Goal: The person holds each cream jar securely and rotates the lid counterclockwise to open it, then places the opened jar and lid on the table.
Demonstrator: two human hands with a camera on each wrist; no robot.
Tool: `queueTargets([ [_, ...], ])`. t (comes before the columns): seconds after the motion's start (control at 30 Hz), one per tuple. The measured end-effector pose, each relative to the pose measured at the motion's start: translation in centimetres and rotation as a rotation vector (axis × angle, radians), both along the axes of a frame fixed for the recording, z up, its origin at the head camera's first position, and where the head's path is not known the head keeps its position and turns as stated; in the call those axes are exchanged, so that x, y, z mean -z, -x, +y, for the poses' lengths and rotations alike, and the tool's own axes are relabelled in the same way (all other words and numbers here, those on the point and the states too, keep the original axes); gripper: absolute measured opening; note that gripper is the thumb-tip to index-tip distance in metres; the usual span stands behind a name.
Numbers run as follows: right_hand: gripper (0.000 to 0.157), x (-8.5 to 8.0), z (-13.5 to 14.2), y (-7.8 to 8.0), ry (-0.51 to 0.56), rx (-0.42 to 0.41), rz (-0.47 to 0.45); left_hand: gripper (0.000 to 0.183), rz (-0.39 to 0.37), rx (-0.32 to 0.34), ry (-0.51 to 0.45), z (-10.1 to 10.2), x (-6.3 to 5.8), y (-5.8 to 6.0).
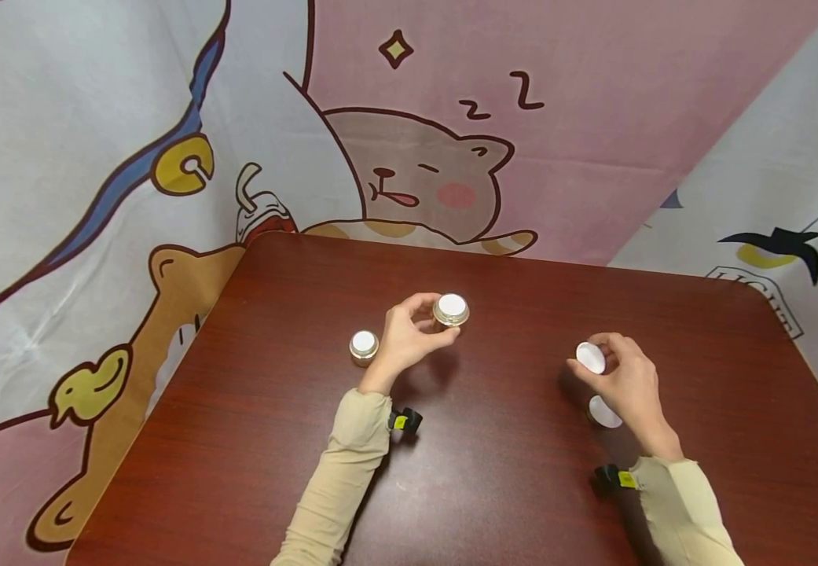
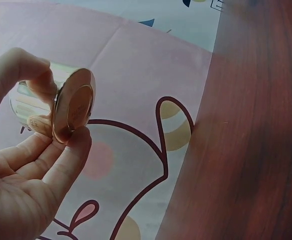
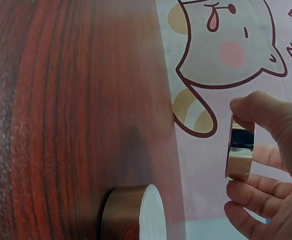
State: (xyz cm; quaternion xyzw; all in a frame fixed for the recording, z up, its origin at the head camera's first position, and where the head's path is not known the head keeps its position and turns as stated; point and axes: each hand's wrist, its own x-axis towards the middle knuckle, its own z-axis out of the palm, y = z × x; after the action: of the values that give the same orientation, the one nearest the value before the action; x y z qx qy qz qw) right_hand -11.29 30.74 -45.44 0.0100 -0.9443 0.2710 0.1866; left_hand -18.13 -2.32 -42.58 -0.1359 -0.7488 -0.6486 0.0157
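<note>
My left hand (image 1: pixel 406 339) grips a small gold cream jar (image 1: pixel 450 310) above the table, its white top facing up. In the left wrist view, thumb and fingers hold the jar's shiny side (image 2: pixel 74 107), with its round gold base in sight. At the right, my right hand (image 1: pixel 633 385) pinches a gold jar lid (image 1: pixel 590 358) by its rim, its white inside toward the head camera. Beneath that hand a second lid (image 3: pixel 120 215) lies on the table, white side up and partly hidden in the head view. Another gold jar (image 1: pixel 364 347) with a white top stands left of my left hand.
The dark red wooden table (image 1: pixel 479 487) has its far edge against a cartoon-printed cloth (image 1: pixel 564 118). Cloth also hangs along the left and right. Black wrist cameras (image 1: pixel 410 420) project from beside both sleeves, low over the tabletop.
</note>
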Motion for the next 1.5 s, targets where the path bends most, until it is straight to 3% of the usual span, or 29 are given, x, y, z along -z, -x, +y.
queueTargets([
  [0.1,0.042,0.0,0.0,-0.1,-0.006,-0.001,-0.014,0.047,0.01,-0.003,0.008,0.0,0.0,0.0],
  [0.2,0.042,1.0,0.7,0.4,0.021,-0.024,0.0,0.047,0.006,-0.002,0.009,0.0,0.1,0.0],
  [0.37,0.051,6.6,4.3,2.8,0.024,-0.015,-0.001,0.048,0.0,0.002,0.004,0.0,0.1,0.1],
  [0.43,0.052,8.7,5.6,3.7,-0.024,-0.004,-0.023,0.048,0.001,0.002,0.002,0.1,0.1,0.1],
  [0.6,0.051,10.7,6.9,4.8,-0.086,-0.025,-0.057,0.048,-0.008,0.004,0.006,0.1,0.5,0.1],
  [1.5,0.055,10.1,6.6,4.3,-0.119,-0.056,-0.278,0.047,0.008,0.001,0.001,0.2,0.5,0.1],
])
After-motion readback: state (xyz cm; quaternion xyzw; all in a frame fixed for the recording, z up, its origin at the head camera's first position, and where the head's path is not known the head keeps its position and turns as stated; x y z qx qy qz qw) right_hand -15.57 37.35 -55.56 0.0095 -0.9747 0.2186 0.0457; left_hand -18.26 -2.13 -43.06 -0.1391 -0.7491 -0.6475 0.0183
